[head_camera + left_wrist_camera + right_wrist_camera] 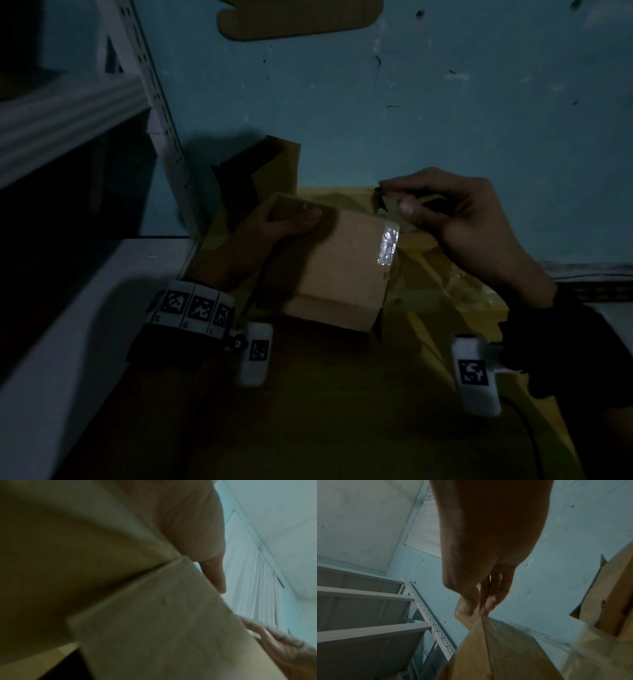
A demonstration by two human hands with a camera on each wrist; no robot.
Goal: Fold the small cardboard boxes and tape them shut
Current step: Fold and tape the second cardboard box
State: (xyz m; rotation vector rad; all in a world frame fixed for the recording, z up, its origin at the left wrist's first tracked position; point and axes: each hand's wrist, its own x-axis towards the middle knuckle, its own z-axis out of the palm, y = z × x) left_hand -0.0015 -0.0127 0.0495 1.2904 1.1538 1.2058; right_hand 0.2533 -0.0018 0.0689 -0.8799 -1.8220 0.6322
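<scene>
A small brown cardboard box (339, 267) is held up in front of me in dim light. My left hand (274, 226) grips its far left corner, thumb on the top face. A strip of clear tape (388, 245) lies across the box's right edge. My right hand (445, 212) pinches the loose end of that tape (485, 620) between thumb and fingertips, just right of the box. In the left wrist view the box (154, 622) fills the frame, with my left hand (214, 574) on its edge. The right wrist view shows my right hand (479, 607) pinching above the box (505, 649).
Yellow-brown flat cardboard (445, 291) lies under my hands. A folded dark box (257, 171) stands behind, against the blue wall (445, 102). A white metal shelf rack (102, 113) is at the left. Another cardboard piece (298, 17) shows at the top.
</scene>
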